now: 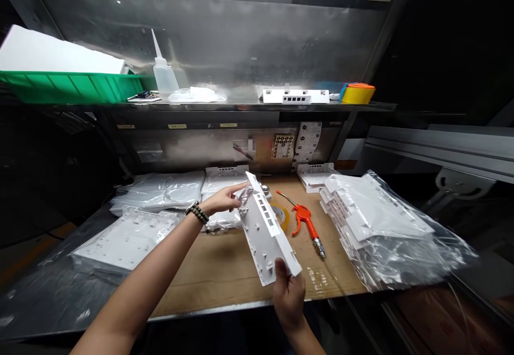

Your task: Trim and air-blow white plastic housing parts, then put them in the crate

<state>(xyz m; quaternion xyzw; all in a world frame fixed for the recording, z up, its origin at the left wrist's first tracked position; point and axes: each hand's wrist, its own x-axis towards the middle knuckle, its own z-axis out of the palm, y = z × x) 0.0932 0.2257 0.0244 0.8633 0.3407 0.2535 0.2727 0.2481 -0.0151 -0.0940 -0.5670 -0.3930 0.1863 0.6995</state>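
A white plastic housing (263, 232) with a row of square port openings is held tilted above the bench, its inner side with small posts facing me. My right hand (289, 293) is closed on its lower end, the thumb lying over the face. At the upper end, my left hand (223, 199) has its fingers closed at the left edge; the fingertips are partly hidden there. A red air blow gun (305, 221) lies to the right of the housing. Partly behind the housing is a roll of yellowish tape (281, 216).
Bagged white housings are stacked at right (381, 210). Another housing (124, 240) and clear plastic bags (160, 191) lie at left. The shelf above holds a green bin (76, 88), a squeeze bottle (165, 76) and a yellow tape roll (357, 93). Cardboard (225, 274) covers the bench.
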